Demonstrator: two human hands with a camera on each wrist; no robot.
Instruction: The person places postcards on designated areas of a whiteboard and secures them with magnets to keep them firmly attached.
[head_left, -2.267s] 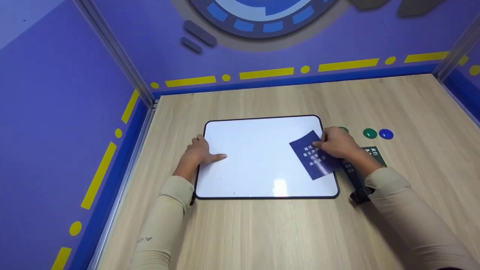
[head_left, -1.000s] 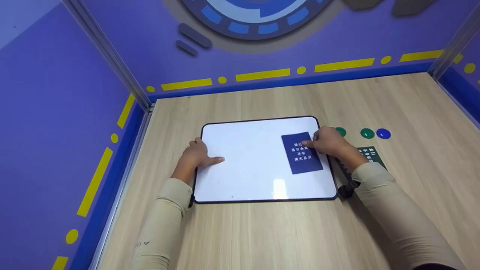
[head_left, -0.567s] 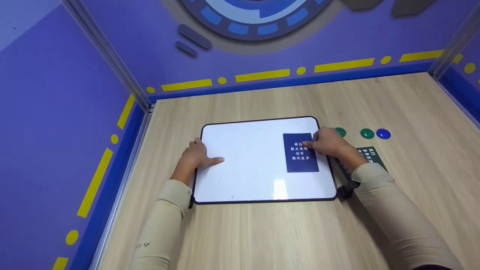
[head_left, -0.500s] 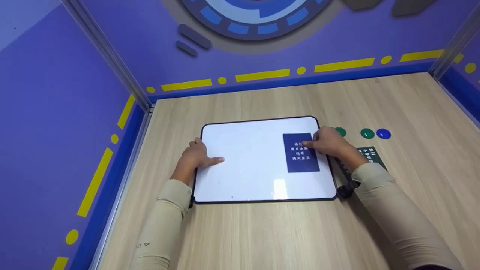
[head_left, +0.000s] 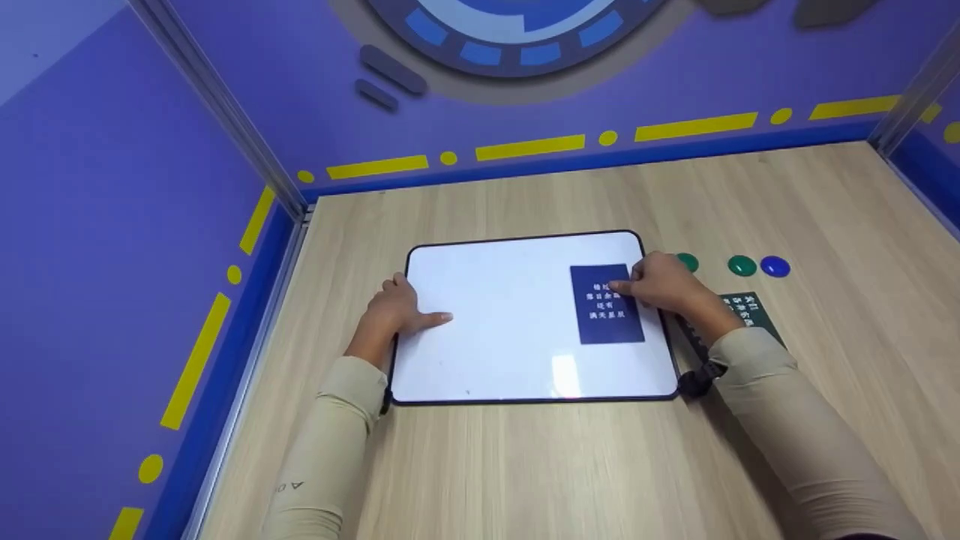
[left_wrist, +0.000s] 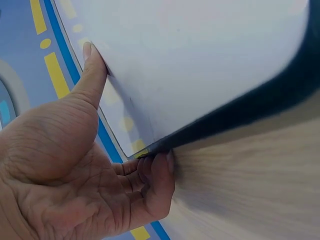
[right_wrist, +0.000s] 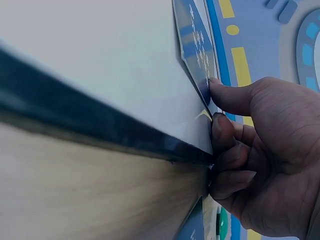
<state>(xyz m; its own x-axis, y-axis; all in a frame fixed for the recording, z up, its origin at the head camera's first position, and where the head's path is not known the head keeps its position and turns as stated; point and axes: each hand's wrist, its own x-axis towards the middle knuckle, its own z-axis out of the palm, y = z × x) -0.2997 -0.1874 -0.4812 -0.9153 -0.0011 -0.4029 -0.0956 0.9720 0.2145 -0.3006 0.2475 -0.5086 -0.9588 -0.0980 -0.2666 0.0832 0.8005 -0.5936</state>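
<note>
L hand (head_left: 394,309) holds the white board (head_left: 495,322) by its L edge; R hand (head_left: 664,281) pinches the blue card (head_left: 609,330) over the bd's R side. Card might slip crooked b/c only 1 side's pinched.

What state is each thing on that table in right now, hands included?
left hand: gripping the whiteboard, thumb on top
right hand: fingers curled, thumb on the blue card
whiteboard: white side up
blue card: over the whiteboard, printed side up
dark green card: on the table, partly hidden by the right arm
one green disc: partly hidden by the right hand
other green disc: fully visible
blue disc: fully visible
</note>
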